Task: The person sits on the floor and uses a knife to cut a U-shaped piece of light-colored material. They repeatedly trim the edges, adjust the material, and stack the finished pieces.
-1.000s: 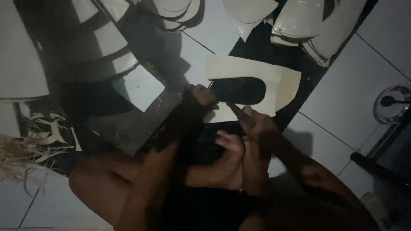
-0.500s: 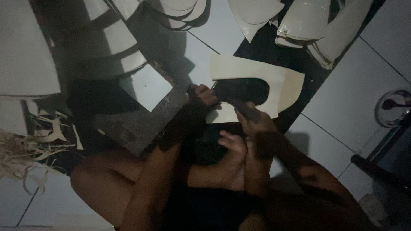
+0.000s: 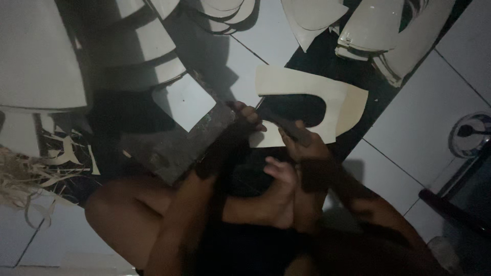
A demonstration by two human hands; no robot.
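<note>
A cream sheet (image 3: 312, 89) with a dark curved cut-out lies on the floor in front of me. My right hand (image 3: 302, 145) grips a dark knife-like tool (image 3: 279, 121) whose tip reaches into the cut-out. My left hand (image 3: 245, 115) presses on the sheet's left edge beside the tool. Both hands are in deep shadow. My bare foot (image 3: 279, 197) rests just below them, over my crossed legs.
A dark worn board (image 3: 171, 148) with a pale square piece (image 3: 184, 102) on it lies to the left. Stacks of cream cut shapes (image 3: 378, 30) fill the top. Pale scrap strips (image 3: 30, 174) lie far left. A metal object (image 3: 473, 135) stands at the right.
The view has shifted slightly. My right hand and the tool have moved a little along the cut-out; my left hand stays on the sheet.
</note>
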